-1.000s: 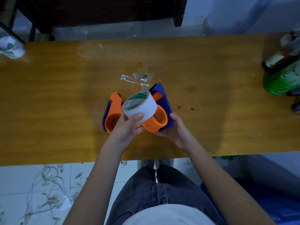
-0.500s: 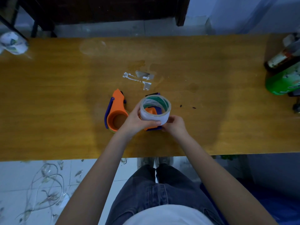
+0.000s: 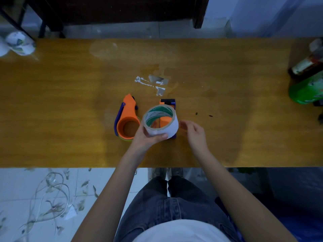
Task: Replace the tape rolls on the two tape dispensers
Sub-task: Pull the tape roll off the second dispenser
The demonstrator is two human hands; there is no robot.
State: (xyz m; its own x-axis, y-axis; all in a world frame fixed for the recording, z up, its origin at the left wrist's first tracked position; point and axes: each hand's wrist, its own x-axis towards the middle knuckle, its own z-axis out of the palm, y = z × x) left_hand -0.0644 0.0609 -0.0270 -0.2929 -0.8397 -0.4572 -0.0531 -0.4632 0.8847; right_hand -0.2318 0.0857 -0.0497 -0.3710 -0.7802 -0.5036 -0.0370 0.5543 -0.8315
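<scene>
counter (image 3: 70, 110): we see varnished wood, smooth, with a soft sheen and dull stains
tape roll (image 3: 161, 122): we see white matt outer wrap and a printed paper core
left dispenser (image 3: 128, 119): we see smooth orange and blue plastic
floor (image 3: 43, 198): we see glossy pale tile
trousers (image 3: 167, 203): we see dark denim cloth

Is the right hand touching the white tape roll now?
No. The right hand is open beside the white tape roll, with a gap; only the left hand holds it.

the tape roll (image 3: 160, 122) is white with green print inside. both tape dispensers (image 3: 128, 117) are orange and blue, the table (image 3: 61, 102) amber wood.
</scene>
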